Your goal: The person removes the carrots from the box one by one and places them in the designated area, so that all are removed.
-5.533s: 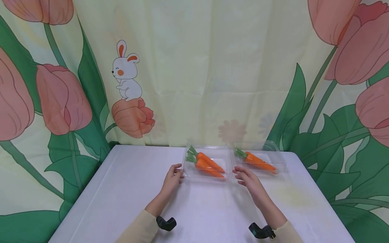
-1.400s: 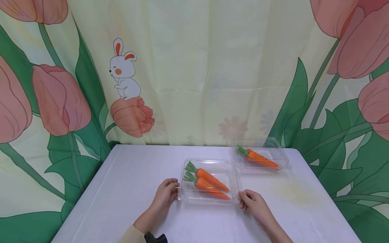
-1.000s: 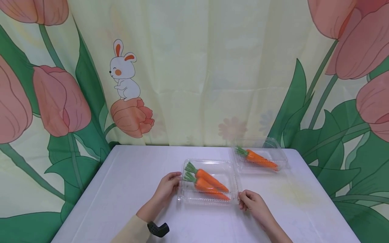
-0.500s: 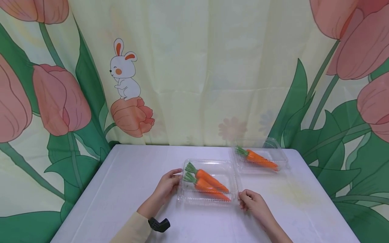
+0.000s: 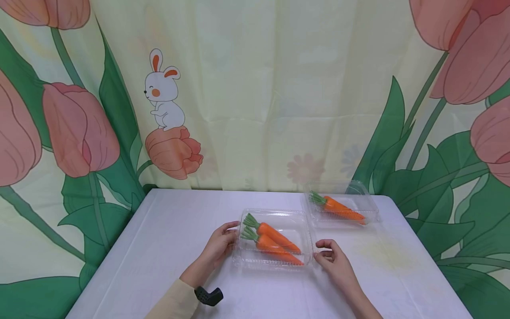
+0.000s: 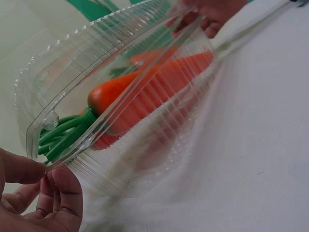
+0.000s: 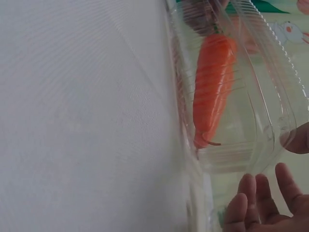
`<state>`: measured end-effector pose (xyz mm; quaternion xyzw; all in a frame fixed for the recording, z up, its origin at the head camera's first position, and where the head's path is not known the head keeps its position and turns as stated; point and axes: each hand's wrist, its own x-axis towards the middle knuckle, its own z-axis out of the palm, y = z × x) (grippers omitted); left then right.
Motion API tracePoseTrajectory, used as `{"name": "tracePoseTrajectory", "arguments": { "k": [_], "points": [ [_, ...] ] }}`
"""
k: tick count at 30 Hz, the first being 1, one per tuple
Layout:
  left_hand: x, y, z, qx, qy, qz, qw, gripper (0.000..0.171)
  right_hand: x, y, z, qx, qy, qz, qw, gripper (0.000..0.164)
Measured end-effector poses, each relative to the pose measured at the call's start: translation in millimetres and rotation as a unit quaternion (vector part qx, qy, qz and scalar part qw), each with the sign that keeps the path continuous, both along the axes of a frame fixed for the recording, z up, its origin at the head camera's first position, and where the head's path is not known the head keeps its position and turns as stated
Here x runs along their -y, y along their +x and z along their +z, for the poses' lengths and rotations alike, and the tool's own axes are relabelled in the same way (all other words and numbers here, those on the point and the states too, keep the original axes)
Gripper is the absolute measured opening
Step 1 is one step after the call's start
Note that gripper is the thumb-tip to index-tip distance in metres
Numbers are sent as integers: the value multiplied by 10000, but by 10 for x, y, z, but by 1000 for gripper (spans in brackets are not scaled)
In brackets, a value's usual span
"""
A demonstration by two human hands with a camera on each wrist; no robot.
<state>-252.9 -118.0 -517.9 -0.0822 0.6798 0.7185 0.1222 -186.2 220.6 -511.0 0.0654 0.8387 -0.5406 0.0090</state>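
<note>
A clear plastic clamshell box [image 5: 275, 215] with two carrots inside sits on the table before me, its lid down. The upper carrot [image 5: 279, 237] and the lower carrot [image 5: 264, 243] both have green tops pointing left. My left hand [image 5: 218, 246] is at the box's left side; in the left wrist view, its thumb [image 6: 26, 169] and fingers pinch the rim near a corner. At the front right corner, my right hand [image 5: 334, 261] has its fingers spread apart. The right wrist view shows its thumb [image 7: 297, 140] at the rim and the other fingers off it.
A second clear plastic box [image 5: 370, 212] with carrot [image 5: 338, 208] inside stands behind and to the right, near the back edge of the white table [image 5: 183, 212]. A curtain [image 5: 239, 88] printed with tulips and a rabbit hangs behind the table.
The nearer box has come toward me, away from beside the second box. Just now my right hand's fingers have loosened from its corner and spread; my left hand has slid up its left side.
</note>
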Motion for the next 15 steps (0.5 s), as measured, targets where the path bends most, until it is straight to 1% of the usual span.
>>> {"name": "tracePoseTrajectory", "arguments": {
  "k": [2,5,9,15],
  "points": [
    [5,4,1,-20,-16,-10,10000,50,0,-11,-1,-158,-62,154,9997,44],
    [11,5,-1,7,-3,-30,10000,49,7,-20,5,-303,-77,302,9991,51],
    [17,9,-6,66,28,-65,10000,49,20,-24,13,-541,-5,321,9980,53],
    [16,33,-3,108,36,-73,9999,50,37,-25,-7,-1242,-44,409,9914,55]
  ]
}}
